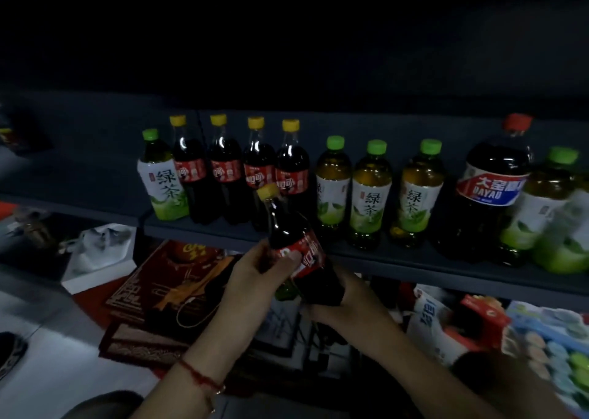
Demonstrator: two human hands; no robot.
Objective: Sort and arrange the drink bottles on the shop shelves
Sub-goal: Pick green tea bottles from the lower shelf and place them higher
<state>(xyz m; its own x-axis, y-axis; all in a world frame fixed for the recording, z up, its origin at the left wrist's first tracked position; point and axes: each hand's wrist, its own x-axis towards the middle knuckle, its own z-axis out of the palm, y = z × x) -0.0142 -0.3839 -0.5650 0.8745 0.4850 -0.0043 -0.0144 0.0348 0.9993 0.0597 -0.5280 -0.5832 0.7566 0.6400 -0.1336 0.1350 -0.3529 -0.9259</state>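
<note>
Tilting cola bottle (291,243) between both hands (255,275)

Dim, murky, soft blur toward edges

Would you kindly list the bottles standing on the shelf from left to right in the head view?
Lone green tea bottle → four yellow-capped cola bottles → three green tea bottles → large Dayao bottle → green tea bottles at the right edge, their number unclear.
</note>
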